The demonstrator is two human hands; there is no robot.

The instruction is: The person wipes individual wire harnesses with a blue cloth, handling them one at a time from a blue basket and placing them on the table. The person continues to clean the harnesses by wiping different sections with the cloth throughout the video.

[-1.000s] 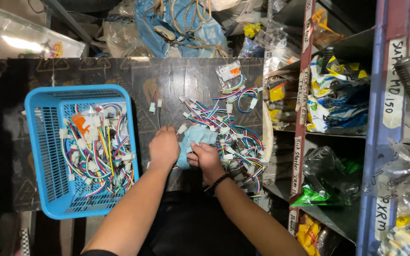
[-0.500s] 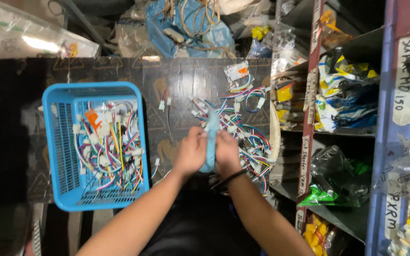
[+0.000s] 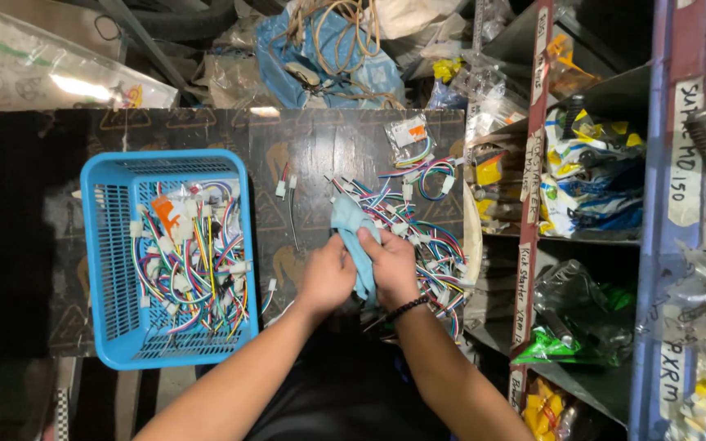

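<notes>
Basket (image 3: pixel 108 245) of blue plastic, well out beyond the left hand, holds a tangle of coloured wire harnesses (image 3: pixel 194 261) with white connectors. A loose connector lead (image 3: pixel 286 192) lies on the dark board (image 3: pixel 42 188) just ahead of that hand. The left hand (image 3: pixel 327 278) closes around the lower part of a light blue cloth (image 3: pixel 355 237), fingers curled on it. The right hand (image 3: pixel 392 263) pinches the same cloth from the other side, a dark beaded bracelet (image 3: pixel 408 308) at its wrist. Beyond the right hand spreads a pile of multicoloured wires (image 3: pixel 418 229), with cluttered shelves (image 3: pixel 598 188) further out.
</notes>
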